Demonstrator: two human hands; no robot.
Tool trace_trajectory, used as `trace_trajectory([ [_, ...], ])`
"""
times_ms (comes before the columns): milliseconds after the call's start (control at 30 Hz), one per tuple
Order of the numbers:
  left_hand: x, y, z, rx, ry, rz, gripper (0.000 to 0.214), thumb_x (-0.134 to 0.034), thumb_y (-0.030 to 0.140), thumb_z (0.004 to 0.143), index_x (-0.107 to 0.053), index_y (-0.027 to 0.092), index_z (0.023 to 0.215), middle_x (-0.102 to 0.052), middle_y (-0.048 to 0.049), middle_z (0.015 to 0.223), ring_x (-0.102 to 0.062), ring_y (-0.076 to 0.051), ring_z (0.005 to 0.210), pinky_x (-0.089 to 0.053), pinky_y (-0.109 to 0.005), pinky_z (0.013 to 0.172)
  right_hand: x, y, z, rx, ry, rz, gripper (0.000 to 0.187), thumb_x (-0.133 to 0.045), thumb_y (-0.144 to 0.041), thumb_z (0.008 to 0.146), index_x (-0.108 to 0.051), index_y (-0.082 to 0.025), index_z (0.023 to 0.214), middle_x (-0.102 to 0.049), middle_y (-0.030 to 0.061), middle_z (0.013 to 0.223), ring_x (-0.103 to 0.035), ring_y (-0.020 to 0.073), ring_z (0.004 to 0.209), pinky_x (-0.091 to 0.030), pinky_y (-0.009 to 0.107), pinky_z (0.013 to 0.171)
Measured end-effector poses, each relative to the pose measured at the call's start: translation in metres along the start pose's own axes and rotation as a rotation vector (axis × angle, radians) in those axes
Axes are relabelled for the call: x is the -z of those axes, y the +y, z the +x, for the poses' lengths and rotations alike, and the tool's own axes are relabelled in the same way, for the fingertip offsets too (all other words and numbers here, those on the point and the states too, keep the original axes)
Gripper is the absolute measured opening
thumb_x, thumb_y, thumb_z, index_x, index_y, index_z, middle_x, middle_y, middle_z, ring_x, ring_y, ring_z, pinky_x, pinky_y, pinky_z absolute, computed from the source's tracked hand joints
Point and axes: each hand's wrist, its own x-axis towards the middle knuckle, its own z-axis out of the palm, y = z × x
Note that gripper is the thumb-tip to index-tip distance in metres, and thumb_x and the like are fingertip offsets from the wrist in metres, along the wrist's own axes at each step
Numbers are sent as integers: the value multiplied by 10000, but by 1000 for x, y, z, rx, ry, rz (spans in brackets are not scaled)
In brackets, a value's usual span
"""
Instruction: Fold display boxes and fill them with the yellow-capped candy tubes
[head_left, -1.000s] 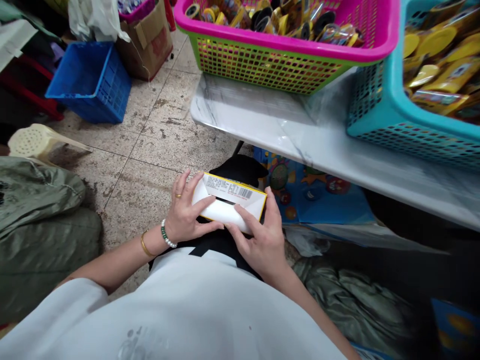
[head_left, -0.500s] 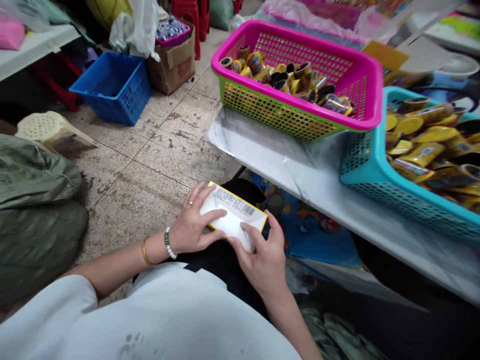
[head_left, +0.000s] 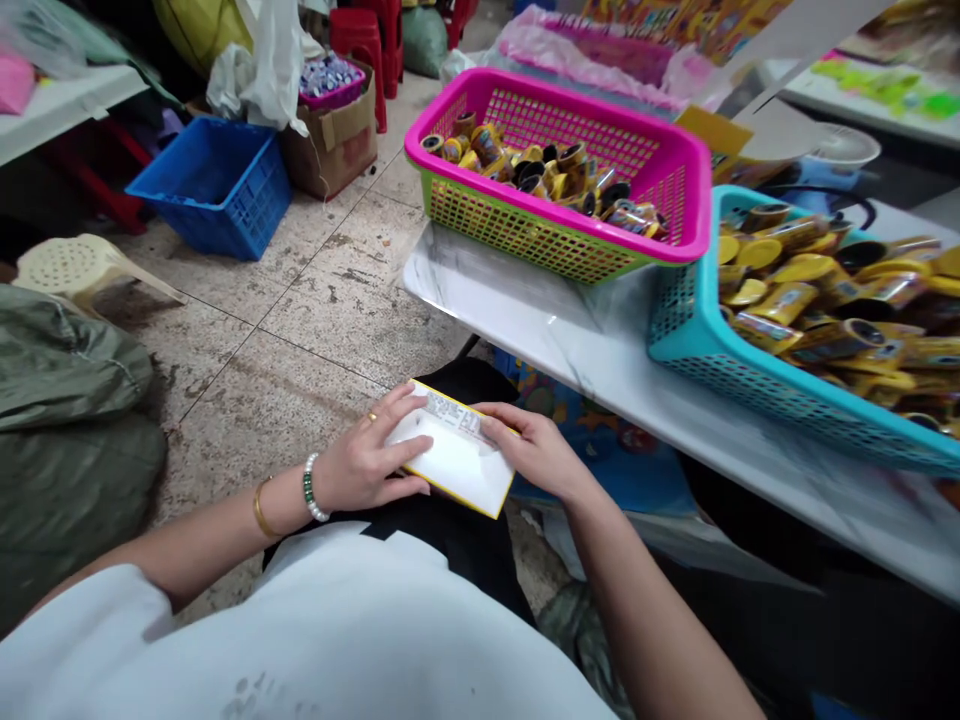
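Left hand [head_left: 367, 465] and right hand [head_left: 536, 450] are gripping a yellow-edged white carton [head_left: 454, 465], fingers [head_left: 405, 425] lightly clamped; seemingly a loose hold, so a slip could drop it to the tiled floor [head_left: 322, 400].

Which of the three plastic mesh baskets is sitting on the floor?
The blue plastic basket on the speckled tile floor. The pink-and-green basket and the turquoise basket both stand on the white marble-look table, loaded with yellow packages.

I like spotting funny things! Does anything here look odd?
Yes, the cream plastic stool on the floor looks tipped over. Its holey seat tilts instead of sitting level, beside the green sack.
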Motion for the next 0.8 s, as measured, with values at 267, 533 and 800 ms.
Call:
trace_trajectory([
  [267,4,3,4,15,-140,52,329,-739,431,788,-695,154,962,-581,-223,1274,-449,-437,1350,-458,-615,1070,-8,5,-15,-38,33,45,403,-522,-485,921,-746,-207,1108,-773,47,991,-693,205,817,-540,282,633],
  [533,-1,5,11,85,-174,166,477,-716,408,844,-664,185,1263,-336,-226,1582,-244,-486,1477,-328,-706,1125,-2,-11,-41,188,183,-307,546,-587,-452,911,-607,-186,1388,-607,121,1431,-568,317,1309,-444,496,1117],
  [800,3,11,9,347,84,-256,433,-627,199,905,-629,234,1336,-239,-156,1648,-307,-378,1500,-363,-587,1174,-9,-6,-43,-17,128,328,461,-685,-497,854,-646,-226,1225,-722,72,1186,-692,233,1012,-578,342,821],
])
